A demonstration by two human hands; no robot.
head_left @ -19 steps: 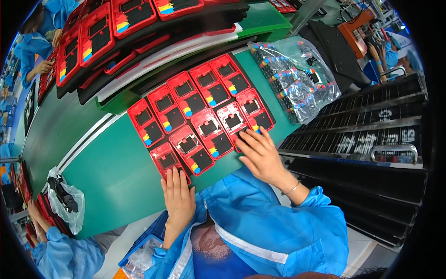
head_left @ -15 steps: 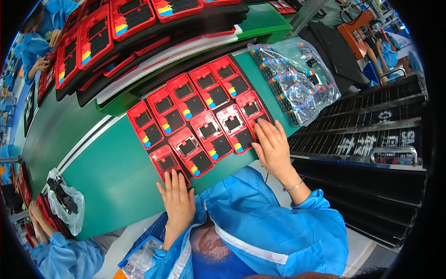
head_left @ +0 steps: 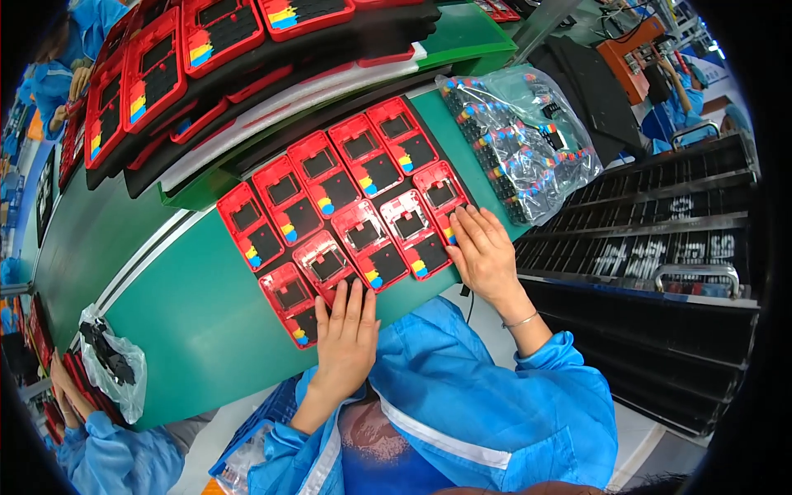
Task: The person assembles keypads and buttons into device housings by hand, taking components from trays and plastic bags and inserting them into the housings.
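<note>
Two rows of red handheld-device shells lie on a thin black sheet on the green table. Each shell has a square window, a black lower half and small yellow, red and blue pieces at one corner. My left hand is stretched out flat, its fingertips over the lower end of a shell in the near row and hiding that corner. My right hand rests, fingers extended, on the lower right edge of the rightmost near shell. Neither hand grasps anything.
Beyond a green rail, stacked black trays carry more red shells. A clear bag of black pieces with coloured buttons lies right, beside dark drawers. Another bag lies left, near a co-worker's arm.
My left hand has slid right, from the leftmost near shell to the one beside it, uncovering the first shell's coloured pieces. My right hand stays at the rightmost shell.
</note>
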